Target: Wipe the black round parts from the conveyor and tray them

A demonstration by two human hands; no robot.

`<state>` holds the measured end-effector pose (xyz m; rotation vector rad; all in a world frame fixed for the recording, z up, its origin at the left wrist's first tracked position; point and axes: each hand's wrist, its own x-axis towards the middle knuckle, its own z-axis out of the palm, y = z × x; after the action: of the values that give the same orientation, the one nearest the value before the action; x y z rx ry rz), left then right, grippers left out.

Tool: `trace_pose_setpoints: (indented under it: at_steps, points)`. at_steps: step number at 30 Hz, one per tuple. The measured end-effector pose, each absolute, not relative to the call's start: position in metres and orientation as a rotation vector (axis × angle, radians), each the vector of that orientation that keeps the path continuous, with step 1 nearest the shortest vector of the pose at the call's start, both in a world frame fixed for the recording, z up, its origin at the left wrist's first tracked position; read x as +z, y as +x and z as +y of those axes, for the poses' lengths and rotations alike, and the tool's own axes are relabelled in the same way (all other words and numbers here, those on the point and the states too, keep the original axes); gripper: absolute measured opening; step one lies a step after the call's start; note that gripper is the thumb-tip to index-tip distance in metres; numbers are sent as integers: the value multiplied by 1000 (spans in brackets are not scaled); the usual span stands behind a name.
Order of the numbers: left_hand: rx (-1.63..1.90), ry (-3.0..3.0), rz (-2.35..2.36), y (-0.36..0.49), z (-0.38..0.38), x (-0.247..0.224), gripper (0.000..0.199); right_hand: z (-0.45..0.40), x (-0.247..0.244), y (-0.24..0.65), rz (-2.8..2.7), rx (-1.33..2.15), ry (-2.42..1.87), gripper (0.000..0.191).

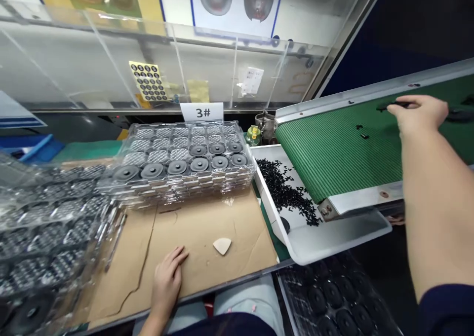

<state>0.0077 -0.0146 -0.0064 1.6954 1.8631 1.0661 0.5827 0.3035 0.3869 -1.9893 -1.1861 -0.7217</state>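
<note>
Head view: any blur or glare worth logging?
Head view: blur smears the clear trays at left; head view: glints dot the middle tray stack, though the 3# sign reads clearly; head view: the dark part in the right hand lacks detail.

Your right hand [422,113] pinches a dark piece [384,107] over the green belt [322,153]; your left hand [167,279] rests on the cardboard [196,227], near a pale triangular chip [222,245]. Stacked clear trays [158,156] sit beyond.
</note>
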Motion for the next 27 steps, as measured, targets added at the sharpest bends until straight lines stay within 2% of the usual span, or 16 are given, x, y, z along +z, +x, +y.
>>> trace_pose_setpoints:
  at_steps: [3, 4, 6, 8, 9, 11, 13, 15, 20, 24, 27]
  points:
    - [1095, 1432, 1818, 12, -6, 9, 27, 270, 405, 507, -1639, -202, -1803, 78]
    - [1090, 1376, 1799, 14, -4, 15, 28, 252, 405, 476, -1789, -82, -1717, 74]
    - [1064, 1244, 1730, 23, -4, 29, 36, 205, 391, 414, -2092, 125, -1542, 55]
    - [1006, 1140, 1563, 39, -10, 50, 43, 152, 361, 360, -2417, 319, -1205, 24]
    - [970, 1102, 1453, 48, -15, 62, 46, 125, 342, 339, -2573, 490, -1002, 15]
    - [890, 1009, 1180, 66, -28, 89, 54, 79, 300, 310, -2712, 842, -748, 15]
    - [723, 630, 632, 79, -41, 111, 62, 46, 262, 292, -2728, 1191, -712, 11]
    - [593, 382, 321, 82, -52, 122, 69, 28, 232, 279, -2634, 1494, -747, 5]
    - [501, 195, 41, 62, -75, 108, 73, 14, 190, 247, -2260, 2019, -609, 17]
    - [589, 53, -38, 46, -90, 96, 72, 15, 178, 225, -2064, 2258, -588, 27]
    - [654, 24, -25, 41, -98, 95, 65, 19, 177, 211, -2050, 2389, -541, 27]
